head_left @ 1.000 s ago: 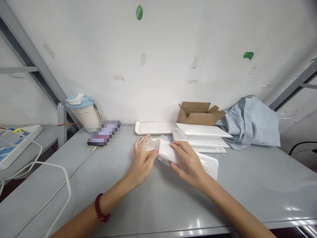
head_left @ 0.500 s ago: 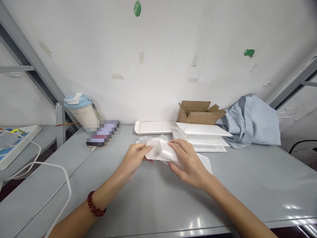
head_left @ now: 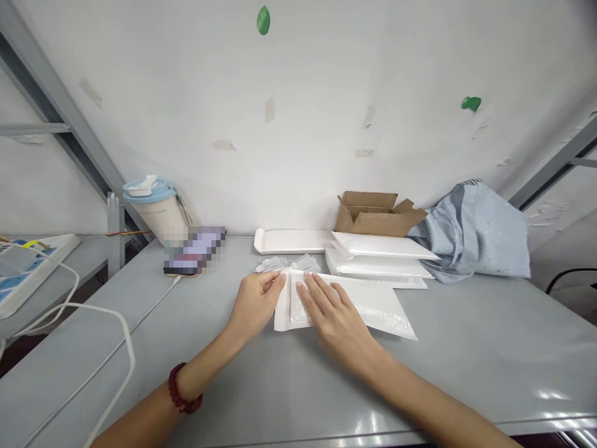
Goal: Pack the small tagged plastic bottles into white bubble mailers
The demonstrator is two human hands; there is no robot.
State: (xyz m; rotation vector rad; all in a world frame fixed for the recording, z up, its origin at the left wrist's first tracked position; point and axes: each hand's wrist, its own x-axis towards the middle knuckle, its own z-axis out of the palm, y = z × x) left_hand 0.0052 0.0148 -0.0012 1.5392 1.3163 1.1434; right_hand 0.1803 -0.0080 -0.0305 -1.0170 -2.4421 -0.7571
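Observation:
A white bubble mailer lies flat on the grey table, its flap end toward the left. My left hand pinches the far corner of that end between thumb and fingers. With fingers stretched out, my right hand rests flat on the mailer's surface. Just behind the mailer are several small clear plastic packets, partly covered by it. Farther back sits a stack of white mailers, and left of it lies another white mailer.
An open cardboard box stands behind the stack, beside a light blue cloth. At the left are a phone on a charging cable, a tumbler with a blue lid, and a power strip. White cables cross the left side.
The mailer, raised and folded between both hands before, now lies flat on the table. My right hand has flattened out on it; my left hand still grips its left end.

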